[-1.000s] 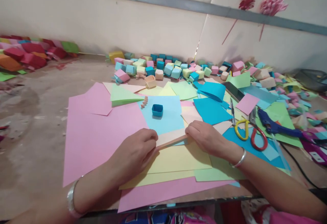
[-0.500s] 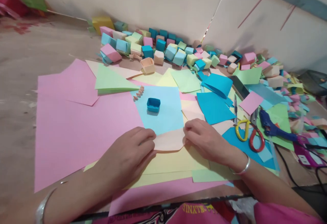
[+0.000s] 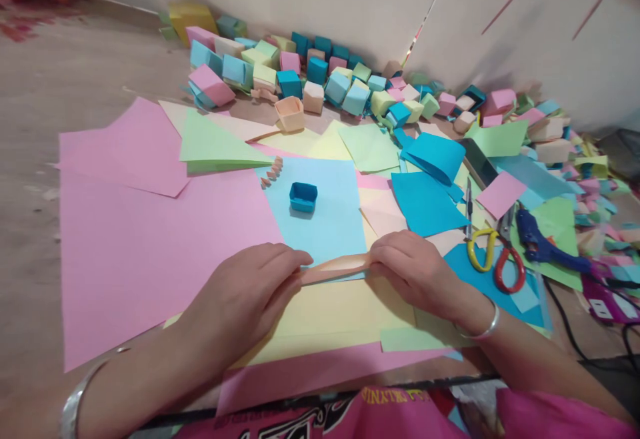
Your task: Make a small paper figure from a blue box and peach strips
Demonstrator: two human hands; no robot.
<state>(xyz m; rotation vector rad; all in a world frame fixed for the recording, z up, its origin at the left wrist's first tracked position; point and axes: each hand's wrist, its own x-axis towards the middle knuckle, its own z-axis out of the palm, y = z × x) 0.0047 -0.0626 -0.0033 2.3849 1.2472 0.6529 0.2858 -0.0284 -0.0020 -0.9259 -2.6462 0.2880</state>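
Note:
A peach paper strip stretches between my two hands, its long edge curled up into a fold. My left hand pinches the strip's left end with thumb and fingers. At the other end, my right hand grips it the same way. Just beyond lies a light blue sheet, and on it stands a small open box of dark blue paper. Small peach paper scraps lie by that sheet's upper left edge. Yellow paper is under the strip.
Red-and-yellow-handled scissors and a blue glue gun with a cord lie at the right. A large pink sheet covers the left. Many folded paper boxes line the wall. A dark phone lies among papers.
The peach strip was broader and flatter; now its edge is rolled up and it looks narrower. Both hands keep hold of its ends. The view has shifted slightly.

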